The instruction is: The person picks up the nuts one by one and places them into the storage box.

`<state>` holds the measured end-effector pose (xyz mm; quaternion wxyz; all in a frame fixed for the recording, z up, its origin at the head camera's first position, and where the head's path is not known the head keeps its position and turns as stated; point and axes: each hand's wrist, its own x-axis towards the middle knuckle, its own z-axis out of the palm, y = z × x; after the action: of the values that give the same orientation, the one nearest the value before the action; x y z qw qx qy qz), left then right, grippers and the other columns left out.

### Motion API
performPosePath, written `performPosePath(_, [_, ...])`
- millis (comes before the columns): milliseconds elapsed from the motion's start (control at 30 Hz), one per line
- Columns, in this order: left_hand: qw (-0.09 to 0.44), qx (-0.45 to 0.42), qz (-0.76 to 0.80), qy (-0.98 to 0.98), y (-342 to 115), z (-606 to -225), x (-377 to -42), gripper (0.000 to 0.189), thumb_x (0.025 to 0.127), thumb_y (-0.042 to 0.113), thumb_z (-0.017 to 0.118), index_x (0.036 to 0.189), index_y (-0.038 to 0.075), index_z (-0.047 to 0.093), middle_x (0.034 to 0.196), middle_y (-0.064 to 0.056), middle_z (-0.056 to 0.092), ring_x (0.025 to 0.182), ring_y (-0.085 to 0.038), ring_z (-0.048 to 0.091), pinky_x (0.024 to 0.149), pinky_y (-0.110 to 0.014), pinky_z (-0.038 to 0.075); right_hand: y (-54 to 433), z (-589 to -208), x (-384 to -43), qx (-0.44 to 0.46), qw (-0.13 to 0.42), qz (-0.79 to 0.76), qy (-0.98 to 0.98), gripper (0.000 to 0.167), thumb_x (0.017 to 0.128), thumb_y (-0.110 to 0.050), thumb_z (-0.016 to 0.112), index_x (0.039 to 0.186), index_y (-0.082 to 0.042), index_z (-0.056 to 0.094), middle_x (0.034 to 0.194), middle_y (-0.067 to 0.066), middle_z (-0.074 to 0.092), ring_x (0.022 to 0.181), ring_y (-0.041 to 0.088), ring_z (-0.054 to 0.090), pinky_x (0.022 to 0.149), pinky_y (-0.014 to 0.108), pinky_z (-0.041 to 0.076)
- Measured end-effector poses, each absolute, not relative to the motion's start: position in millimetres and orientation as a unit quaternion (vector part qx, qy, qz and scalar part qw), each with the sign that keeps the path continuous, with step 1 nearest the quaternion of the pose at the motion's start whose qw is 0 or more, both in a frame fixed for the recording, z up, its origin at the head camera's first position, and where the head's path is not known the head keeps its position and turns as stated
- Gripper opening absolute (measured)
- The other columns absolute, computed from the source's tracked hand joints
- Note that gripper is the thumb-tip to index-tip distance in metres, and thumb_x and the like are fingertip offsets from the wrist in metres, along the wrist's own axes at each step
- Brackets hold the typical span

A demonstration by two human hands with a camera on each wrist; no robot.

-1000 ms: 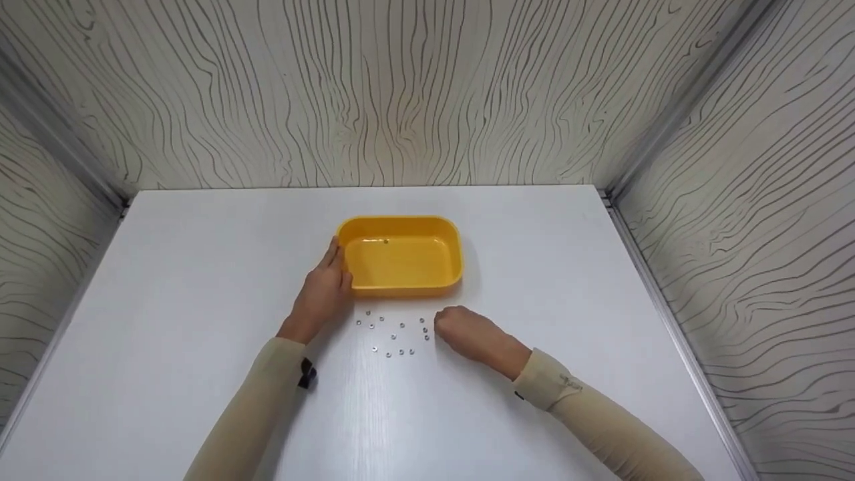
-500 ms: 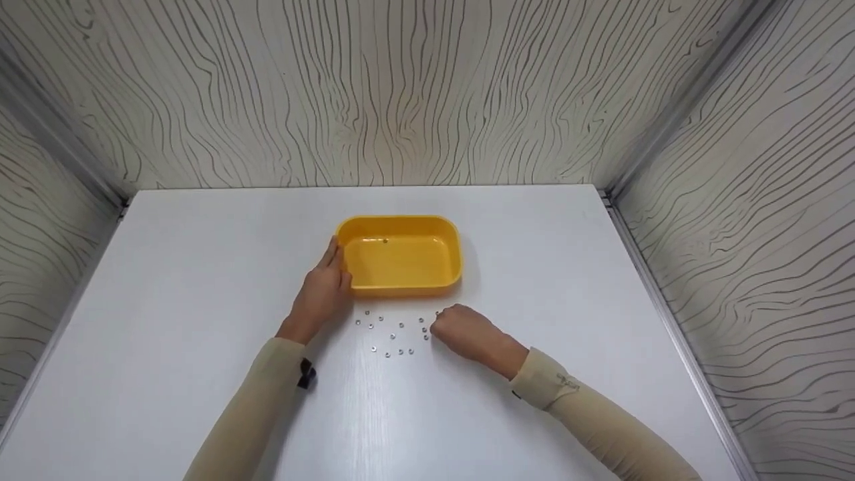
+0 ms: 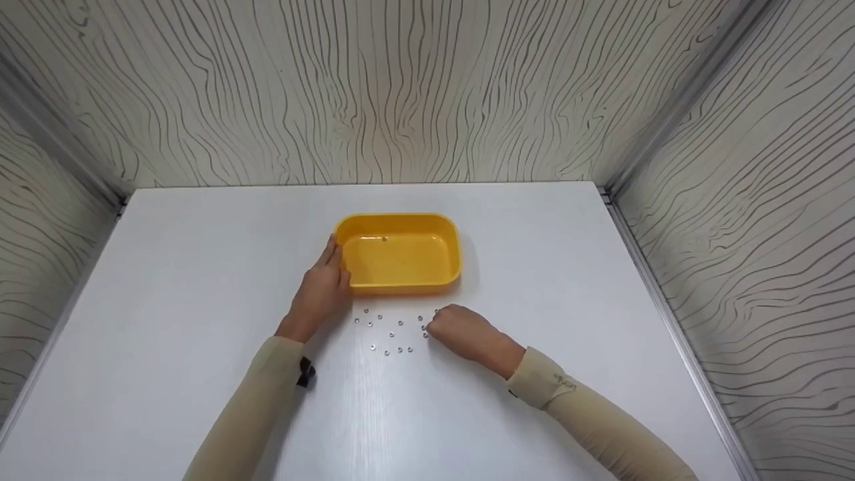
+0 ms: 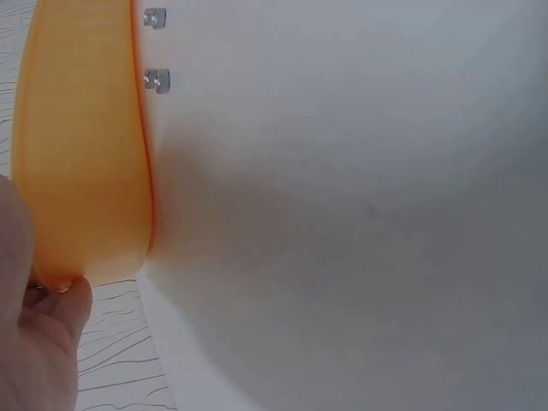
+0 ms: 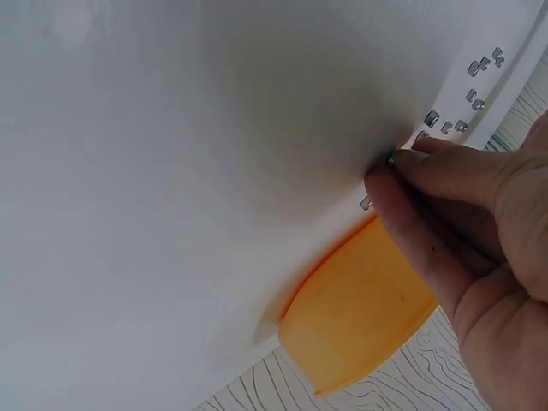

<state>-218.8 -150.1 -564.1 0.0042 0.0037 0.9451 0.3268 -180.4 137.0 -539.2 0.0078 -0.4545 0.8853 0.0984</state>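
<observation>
A yellow plastic tray [image 3: 401, 288] stands on the white table, with one small metal nut [image 3: 384, 238] inside by its back wall. My left hand [image 3: 319, 288] grips the tray's left end, its fingers at the rim in the left wrist view. In front of the tray lie several loose metal nuts [image 3: 400, 323]. My right hand [image 3: 467, 337] is low over the right side of this group. Its thumb and forefinger pinch a small nut [image 5: 391, 160] in the right wrist view, mostly hidden by the fingertips. Another nut [image 5: 366, 203] lies between that hand and the tray.
The white table [image 3: 200, 267] meets a wood-patterned back panel [image 3: 374, 93]. Side panels with grey metal edging bound it left and right. A black strap [image 3: 306, 372] shows at the left sleeve.
My right hand has shifted slightly left, and a nut beside its knuckles has come into sight. The left hand keeps its place on the tray.
</observation>
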Motion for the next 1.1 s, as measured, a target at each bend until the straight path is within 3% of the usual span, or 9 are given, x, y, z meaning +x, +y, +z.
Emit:
performPosePath(300, [0.009, -0.003, 0.333, 0.943, -150, -563, -218, 0.062, 0.110, 0.025, 0.040, 0.166, 0.003, 0.024, 0.179, -0.005, 0.013, 0.160, -0.031, 0.031, 0.126, -0.048, 0.035, 139, -539, -182, -0.455, 0.032, 0.071, 0.887, 0.014, 0.094, -0.007, 0.073, 0.101, -0.015, 0.082, 0.089, 0.001, 0.080, 0.073, 0.015, 0.069, 0.075, 0.028, 0.062])
performPosePath(600, [-0.002, 0.013, 0.334, 0.943, -150, -562, -217, 0.062, 0.110, 0.022, 0.042, 0.165, 0.000, 0.026, 0.178, -0.007, 0.014, 0.157, -0.033, 0.037, 0.125, -0.048, 0.037, 140, -540, -182, -0.480, 0.025, 0.052, 0.875, 0.017, 0.094, -0.006, 0.073, 0.101, -0.016, 0.084, 0.087, -0.001, 0.081, 0.073, 0.015, 0.072, 0.072, 0.030, 0.061])
performPosePath(800, [0.001, 0.014, 0.329, 0.944, -150, -563, -218, 0.062, 0.109, 0.023, 0.042, 0.165, 0.001, 0.025, 0.178, -0.007, 0.014, 0.159, -0.032, 0.032, 0.126, -0.048, 0.036, 139, -540, -181, -0.487, 0.030, 0.048, 0.872, 0.017, 0.094, -0.006, 0.072, 0.103, -0.015, 0.084, 0.088, -0.001, 0.081, 0.074, 0.015, 0.073, 0.072, 0.029, 0.062])
performPosePath(1100, [0.009, 0.001, 0.331, 0.944, -150, -564, -217, 0.062, 0.110, 0.024, 0.042, 0.165, 0.002, 0.025, 0.179, -0.004, 0.012, 0.160, -0.031, 0.030, 0.127, -0.047, 0.035, 146, -525, -179, -0.473, 0.059, -0.009, 0.879, 0.027, 0.093, 0.000, 0.074, 0.114, -0.013, 0.083, 0.107, -0.001, 0.083, 0.096, 0.015, 0.078, 0.092, 0.030, 0.063])
